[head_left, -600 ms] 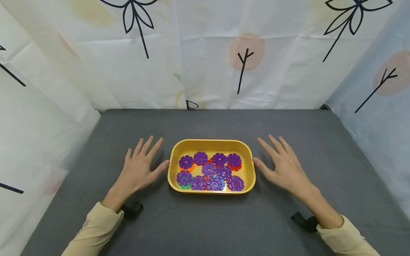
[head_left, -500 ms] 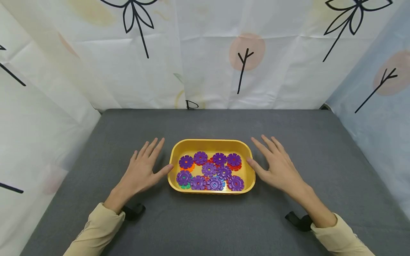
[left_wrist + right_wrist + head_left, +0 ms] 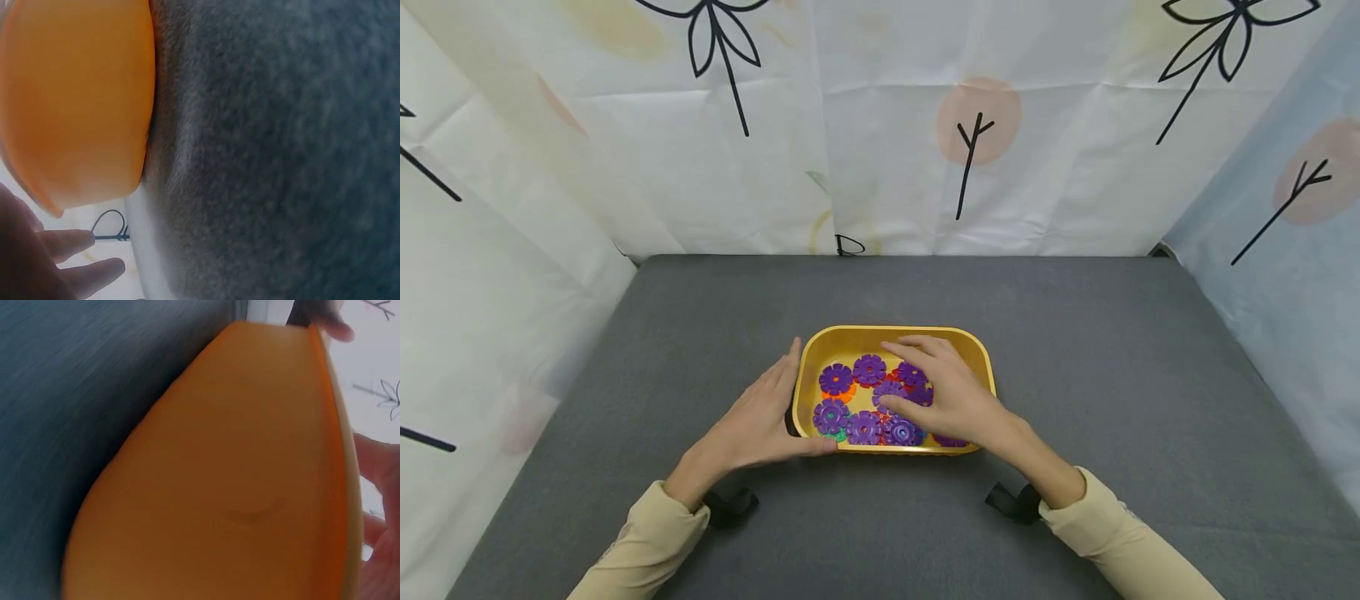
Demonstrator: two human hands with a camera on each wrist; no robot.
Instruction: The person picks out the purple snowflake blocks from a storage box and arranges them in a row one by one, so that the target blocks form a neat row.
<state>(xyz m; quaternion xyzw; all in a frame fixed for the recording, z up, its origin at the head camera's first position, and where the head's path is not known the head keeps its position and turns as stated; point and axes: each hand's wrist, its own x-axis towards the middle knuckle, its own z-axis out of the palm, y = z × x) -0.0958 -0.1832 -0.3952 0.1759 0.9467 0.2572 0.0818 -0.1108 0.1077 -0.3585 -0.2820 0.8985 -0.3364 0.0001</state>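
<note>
A yellow plastic tray (image 3: 842,340) stands at mid-table, holding several flower-shaped discs, mostly purple ones (image 3: 869,370), with red, orange, green and blue ones partly showing underneath. My left hand (image 3: 747,427) lies against the tray's left end, its thumb along the front rim and its fingers stretched along the side. In the left wrist view its straight fingers (image 3: 87,275) reach beyond the tray wall (image 3: 81,100). Over the right half of the tray hovers my right hand (image 3: 955,393), thumb and fingers apart above the discs, hiding some of them. The right wrist view shows this hand (image 3: 381,556) above the rim.
A dark grey cloth (image 3: 880,533) covers the table under the tray. White printed curtains (image 3: 887,150) close off the back and both sides. Black straps (image 3: 1015,503) hang at both wrists near the sleeves.
My left hand has moved right and turned, from beside the tray to its front left corner. My right hand has swung left from beside the tray to above the discs.
</note>
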